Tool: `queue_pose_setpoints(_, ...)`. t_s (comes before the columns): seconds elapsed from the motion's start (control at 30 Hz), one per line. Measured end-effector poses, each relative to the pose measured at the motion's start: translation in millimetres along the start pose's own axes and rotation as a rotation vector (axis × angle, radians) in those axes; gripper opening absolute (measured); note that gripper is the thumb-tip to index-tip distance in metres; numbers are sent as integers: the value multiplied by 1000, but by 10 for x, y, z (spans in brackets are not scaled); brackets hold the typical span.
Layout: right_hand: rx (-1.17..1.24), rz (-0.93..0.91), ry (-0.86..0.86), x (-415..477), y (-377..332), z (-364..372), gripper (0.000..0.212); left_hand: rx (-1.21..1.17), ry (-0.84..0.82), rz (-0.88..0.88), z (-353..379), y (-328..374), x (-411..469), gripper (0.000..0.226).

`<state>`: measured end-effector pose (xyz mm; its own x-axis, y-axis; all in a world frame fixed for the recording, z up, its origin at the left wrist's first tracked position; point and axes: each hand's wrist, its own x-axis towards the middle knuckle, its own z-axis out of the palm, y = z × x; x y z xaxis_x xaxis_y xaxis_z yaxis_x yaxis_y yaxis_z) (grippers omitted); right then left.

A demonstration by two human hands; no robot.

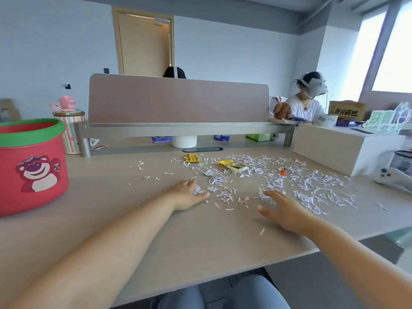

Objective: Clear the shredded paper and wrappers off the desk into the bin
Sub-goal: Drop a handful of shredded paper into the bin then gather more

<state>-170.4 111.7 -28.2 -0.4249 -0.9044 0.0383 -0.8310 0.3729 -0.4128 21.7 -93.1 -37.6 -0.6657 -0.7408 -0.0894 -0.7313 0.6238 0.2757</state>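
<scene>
Left hand (187,196) lay flat, fingers straight, small clump of shreds cupped in thumb crook: raking, not pinching. Right hand (285,211) was spread open, palm down, blurred, at near edge of shredded paper (312,186). Both looked set to herd pile together. Shreds and yellow wrappers (234,167) lay on desk (156,230), well right of red bear bin (31,132). Bin stood mouth up on same desk, so gather first, then carry left.

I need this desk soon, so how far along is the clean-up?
Done: little that shows; the inside of the red bin is hidden. In hand: left hand and right hand lie open at the near edge of the shredded paper. Left: shreds across the desk, plus two yellow wrappers.
</scene>
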Motion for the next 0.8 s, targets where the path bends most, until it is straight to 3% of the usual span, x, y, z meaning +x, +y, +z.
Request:
queue_pose_setpoints(0.07,-56,-16,-49,-68,57,22,119,-57,-51,72,29,96,-50,85)
queue_pose_setpoints(0.13,-175,-42,-135,-99,56,83,132,-67,-58,119,13,132,-119,84)
queue_pose_setpoints(0.3,-281,-52,-167,137,-198,224,98,163,-87,53,-10,3,-250,95)
queue_pose_setpoints(0.4,-257,-36,-106,537,-377,307,90,188,-124,36,44,50,-211,96)
queue_pose_setpoints(0.6,-49,-131,72,1012,-386,285,59,114,-36,33,31,174,159,91)
queue_pose_setpoints(0.7,-169,-42,183,936,-58,71,67,126,-124,83,32,177,195,104)
queue_pose_setpoints(0.8,-259,244,149,738,256,-41,85,138,-156,120,60,337,278,111)
